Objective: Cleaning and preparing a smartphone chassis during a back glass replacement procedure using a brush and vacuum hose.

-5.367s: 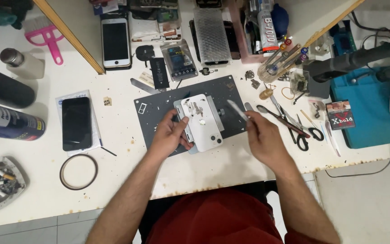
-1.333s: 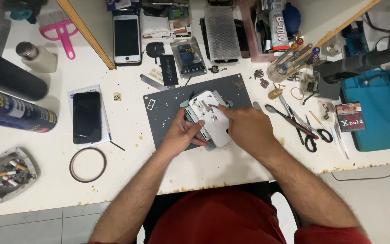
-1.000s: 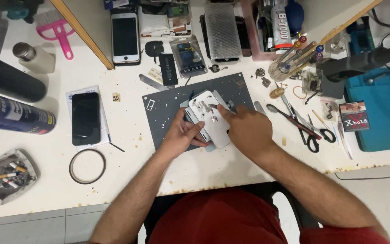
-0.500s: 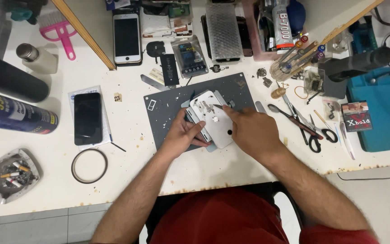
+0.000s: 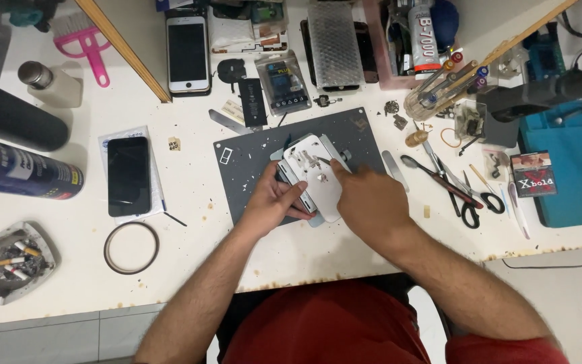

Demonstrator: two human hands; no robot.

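On the white tabletop (image 5: 190, 283) a grey mat (image 5: 250, 162) carries a white phone housing (image 5: 314, 175) lying open side up. The left hand (image 5: 274, 202) has its grip on the housing's left edge. The right hand (image 5: 365, 199) rests over its right side, fingertips pinching what may be a thin tool at the housing's middle. Scissors (image 5: 466, 202) lie to the right, a black phone (image 5: 128, 176) to the left.
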